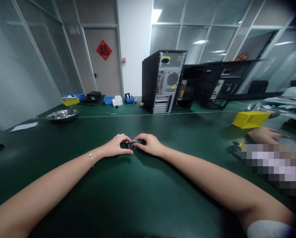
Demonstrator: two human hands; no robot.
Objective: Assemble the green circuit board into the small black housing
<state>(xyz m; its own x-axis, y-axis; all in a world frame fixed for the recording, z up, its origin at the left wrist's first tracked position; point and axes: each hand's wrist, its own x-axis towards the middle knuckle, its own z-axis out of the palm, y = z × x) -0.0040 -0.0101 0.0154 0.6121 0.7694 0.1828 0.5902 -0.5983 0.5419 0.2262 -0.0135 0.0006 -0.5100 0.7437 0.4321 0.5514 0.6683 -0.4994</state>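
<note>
The fingers (125, 138) of the left hand (117, 146) were curled shut on a small dark part (129, 144). The right hand (150, 144) pinched its other end with closed fingers, the two hands nearly touching. The part sat low over the green bench (143, 185), straight ahead of the person. A thin metal sliver on it ran left to right between the hands; the part was too small to identify. Farther out at the left sat a steel bowl (62, 115), its contents hidden by the rim. A blue bin (129, 99) held dark bits. A yellow bin (250, 119) lay tipped near another person's hand (264, 135). A computer tower (164, 81) stood behind, back panel facing the camera.
</note>
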